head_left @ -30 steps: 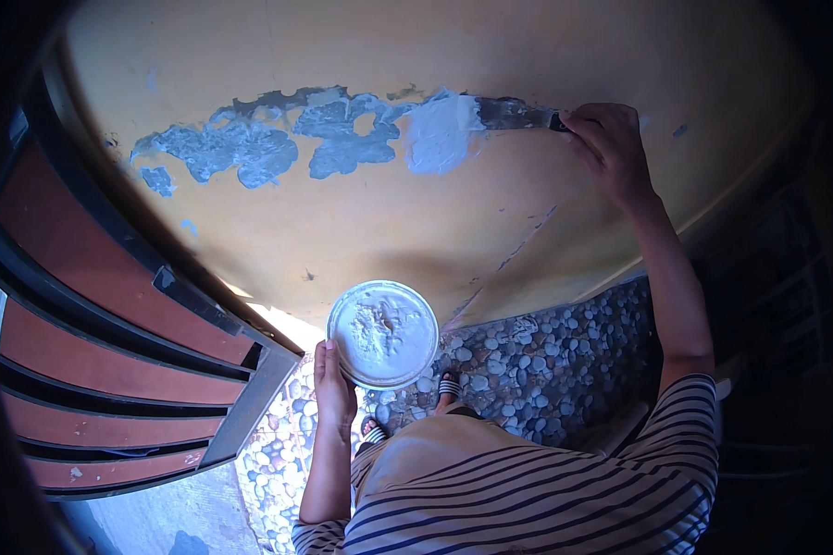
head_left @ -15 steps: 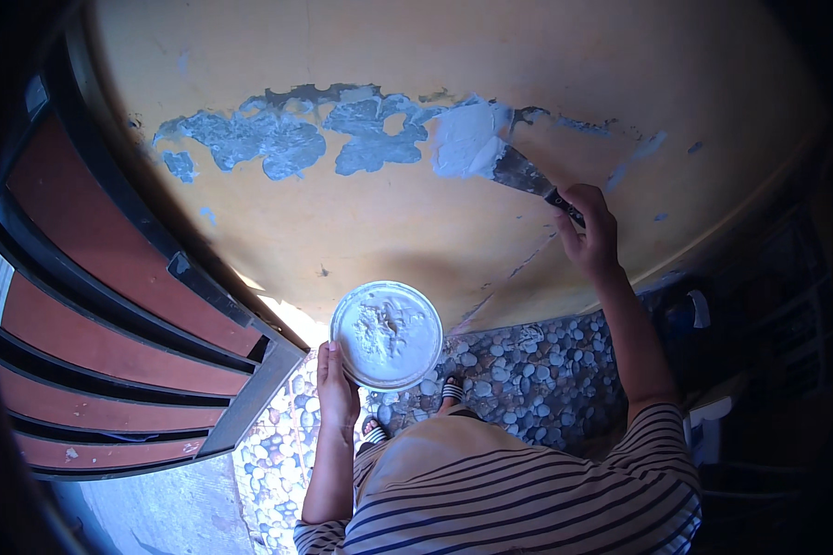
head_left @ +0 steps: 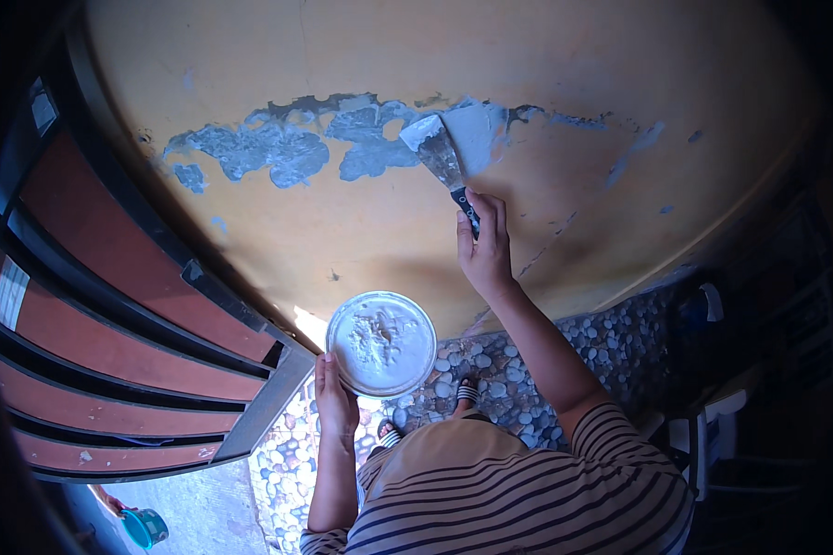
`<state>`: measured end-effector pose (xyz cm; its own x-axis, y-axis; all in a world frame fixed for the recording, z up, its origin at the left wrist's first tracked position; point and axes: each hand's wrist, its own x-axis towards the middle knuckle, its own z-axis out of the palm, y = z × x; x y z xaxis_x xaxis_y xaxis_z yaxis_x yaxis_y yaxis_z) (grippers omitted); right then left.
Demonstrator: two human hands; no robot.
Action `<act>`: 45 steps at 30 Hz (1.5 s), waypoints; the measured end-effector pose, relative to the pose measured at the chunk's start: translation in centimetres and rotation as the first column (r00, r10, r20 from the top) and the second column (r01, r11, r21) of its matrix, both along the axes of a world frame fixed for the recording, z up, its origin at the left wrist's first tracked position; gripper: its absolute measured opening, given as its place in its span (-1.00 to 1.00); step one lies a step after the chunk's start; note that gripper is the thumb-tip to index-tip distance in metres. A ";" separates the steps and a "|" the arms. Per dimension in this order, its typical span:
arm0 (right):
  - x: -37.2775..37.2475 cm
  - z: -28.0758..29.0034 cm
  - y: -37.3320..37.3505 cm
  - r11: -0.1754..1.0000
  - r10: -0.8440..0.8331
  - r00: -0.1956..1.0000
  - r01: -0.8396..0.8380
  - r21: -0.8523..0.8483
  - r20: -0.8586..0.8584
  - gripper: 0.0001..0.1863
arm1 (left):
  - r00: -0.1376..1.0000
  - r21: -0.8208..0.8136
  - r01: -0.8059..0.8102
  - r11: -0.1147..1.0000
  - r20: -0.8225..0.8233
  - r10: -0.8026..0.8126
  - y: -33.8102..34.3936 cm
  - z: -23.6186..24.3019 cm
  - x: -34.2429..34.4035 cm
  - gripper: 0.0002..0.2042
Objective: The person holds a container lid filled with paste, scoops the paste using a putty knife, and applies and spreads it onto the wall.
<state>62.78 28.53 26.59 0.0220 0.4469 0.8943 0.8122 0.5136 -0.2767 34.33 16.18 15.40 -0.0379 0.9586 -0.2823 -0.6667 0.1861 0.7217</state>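
Observation:
In my right hand [head_left: 487, 242] is a putty knife [head_left: 445, 165], gripped by its black handle. White paste coats the end of its blade, which lies at the wall [head_left: 278, 231] over the left edge of a smooth white filler patch [head_left: 478, 132]. Left of that patch, bare grey areas [head_left: 259, 148] show where the yellowish paint is gone. My left hand [head_left: 335, 393] holds a round tub [head_left: 381, 344] of white putty by its rim, low in front of the wall. The putty's surface is lumpy in the middle. Most left-hand fingers are hidden beneath the tub.
A gate with reddish panels and dark bars [head_left: 148, 277] stands at the left. Beyond it another person's hand [head_left: 109, 500] is beside a teal bucket [head_left: 145, 528]. Pebble-patterned floor [head_left: 565, 356] lies below. White and dark objects [head_left: 713, 430] stand in shadow at the right.
My right hand has moved the putty knife leftward across the filler patch, and the patch looks smoother. The tub stays in my left hand. A teal bucket and another person's hand have appeared lower left.

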 end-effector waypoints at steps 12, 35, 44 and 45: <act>1.3 1.3 0.6 0.999 -0.030 1.000 0.030 -0.038 0.006 -0.65 | 1.000 -0.014 0.022 1.000 -0.019 -0.022 0.5 0.9 1.3 -0.77; 1.7 4.5 -0.7 0.862 0.229 0.850 -0.404 -0.306 -0.475 -0.71 | 0.999 -0.022 0.011 1.000 -0.036 -0.012 -0.2 2.4 0.5 -0.70; 4.1 4.1 2.1 0.889 0.105 0.809 -0.336 -0.310 -0.578 -0.75 | 0.998 -0.019 0.038 0.999 -0.045 -0.039 2.0 2.4 3.4 -0.69; 4.4 4.1 2.4 0.890 0.103 0.808 -0.335 -0.309 -0.579 -0.75 | 0.998 -0.019 0.040 0.999 -0.047 -0.041 2.3 2.3 3.7 -0.69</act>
<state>67.14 30.90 30.73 0.3009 0.7971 0.5235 0.3507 0.4180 -0.8380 38.03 18.52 17.67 -0.0126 0.9543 -0.2986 -0.6238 0.2259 0.7482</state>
